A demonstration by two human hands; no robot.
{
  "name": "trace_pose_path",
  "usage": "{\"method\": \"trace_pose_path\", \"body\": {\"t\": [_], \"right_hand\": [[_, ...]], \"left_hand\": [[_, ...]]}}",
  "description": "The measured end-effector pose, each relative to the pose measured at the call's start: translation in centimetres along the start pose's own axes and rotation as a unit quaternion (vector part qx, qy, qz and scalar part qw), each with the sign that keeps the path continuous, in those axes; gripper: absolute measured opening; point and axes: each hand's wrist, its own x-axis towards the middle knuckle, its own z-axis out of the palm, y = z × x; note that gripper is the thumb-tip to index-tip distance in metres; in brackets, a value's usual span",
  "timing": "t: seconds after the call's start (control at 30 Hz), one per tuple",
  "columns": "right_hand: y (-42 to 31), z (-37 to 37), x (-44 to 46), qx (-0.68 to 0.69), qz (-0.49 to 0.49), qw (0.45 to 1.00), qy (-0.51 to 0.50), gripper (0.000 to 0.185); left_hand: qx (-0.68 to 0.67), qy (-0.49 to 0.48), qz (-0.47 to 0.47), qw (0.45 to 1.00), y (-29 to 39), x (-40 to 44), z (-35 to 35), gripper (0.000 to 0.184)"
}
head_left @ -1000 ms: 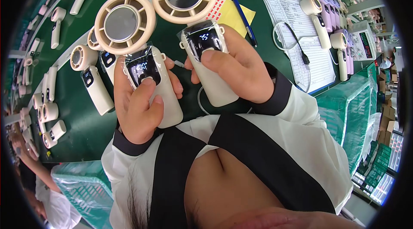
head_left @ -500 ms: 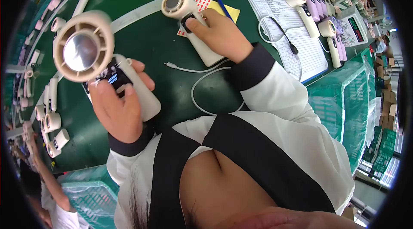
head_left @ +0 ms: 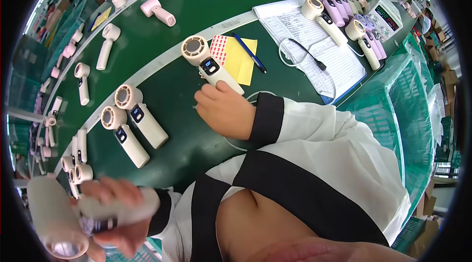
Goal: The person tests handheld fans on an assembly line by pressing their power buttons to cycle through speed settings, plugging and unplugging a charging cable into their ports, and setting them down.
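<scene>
My left hand (head_left: 120, 208), at the lower left, is closed around a cream handheld fan (head_left: 54, 217); both are smeared by motion. The fan's head points toward the lower left. My right hand (head_left: 226, 109) rests with curled fingers against the lower end of another cream handheld fan (head_left: 211, 67) on the table. That fan's small display is lit, and what lies under my fingers is hidden. A white cable (head_left: 260, 93) runs beside this hand. Two more cream fans (head_left: 129, 146) (head_left: 147, 124) with lit displays lie side by side between my hands.
A yellow notepad (head_left: 241, 60), a sticker sheet (head_left: 219, 48) and a blue pen (head_left: 250, 53) lie beyond my right hand. Written sheets (head_left: 295, 26), purple fans (head_left: 334, 6) and a meter (head_left: 386, 18) are to the right. A green crate (head_left: 408, 109) stands at the table's edge.
My left hand has swung toward the lower left with a fan. My right hand has left the fan's buttons and moved to its lower end. Two fans between my hands now show plainly.
</scene>
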Motion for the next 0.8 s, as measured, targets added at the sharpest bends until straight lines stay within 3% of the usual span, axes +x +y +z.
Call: {"method": "trace_pose_path", "body": {"t": [0.03, 0.07, 0.13, 0.2, 0.27, 0.4, 0.47, 0.53, 0.57, 0.6, 0.7, 0.73, 0.8], "right_hand": [[0.0, -0.1, 0.1, -0.005, -0.033, 0.999, -0.009, 0.016], [0.1, -0.3, 0.2, -0.005, -0.035, 0.999, -0.006, 0.016], [0.6, -1.5, 0.5, 0.297, 0.059, 0.952, -0.043, 0.011], [1.5, -3.4, 0.6, 0.566, 0.145, 0.807, -0.083, 0.009], [3.4, -6.9, 1.1, 0.747, 0.269, 0.568, -0.217, 0.013], [5.6, -7.0, 0.3, 0.763, 0.254, 0.559, -0.200, 0.016], [6.2, -5.8, -0.2, 0.847, 0.204, 0.465, -0.160, 0.019], [6.0, -5.2, -0.3, 0.914, 0.152, 0.357, -0.118, 0.022], [5.8, -5.0, -0.2, 0.914, 0.152, 0.356, -0.125, 0.022], [5.3, -5.0, 0.3, 0.892, 0.148, 0.422, -0.068, 0.025], [3.2, -5.4, 1.5, 0.792, 0.135, 0.585, 0.108, 0.032], [2.9, -5.8, 1.4, 0.798, 0.140, 0.577, 0.104, 0.032], [3.1, -6.8, 1.4, 0.757, 0.165, 0.629, 0.059, 0.032]], "left_hand": [[-0.070, -0.101, -0.058, 0.991, 1.0, 0.2, 0.1, 0.063], [-0.067, -0.101, -0.056, 0.991, 1.4, 0.1, 0.2, 0.063], [-0.063, -0.128, -0.053, 0.988, 2.2, -0.1, 0.7, 0.066], [-0.063, -0.153, -0.051, 0.985, 2.5, -0.2, 0.9, 0.069], [-0.090, -0.173, -0.064, 0.979, 2.5, -0.3, 0.6, 0.068], [-0.203, -0.251, -0.107, 0.941, 2.1, -0.3, -0.4, 0.068], [-0.227, -0.265, -0.118, 0.930, 2.4, -0.3, -0.2, 0.067], [0.065, -0.181, -0.237, 0.952, 2.9, 0.0, 0.8, 0.060], [-0.044, -0.079, -0.286, 0.954, 1.6, -0.9, 1.4, 0.055], [-0.152, 0.025, -0.328, 0.932, -0.7, -2.1, 2.0, 0.051], [-0.021, -0.047, -0.305, 0.951, -6.1, -1.2, 3.2, 0.048], [-0.022, -0.034, -0.333, 0.942, -6.7, -0.5, 4.0, 0.049], [-0.023, -0.015, -0.368, 0.930, -7.6, -0.1, 4.9, 0.049]]}}
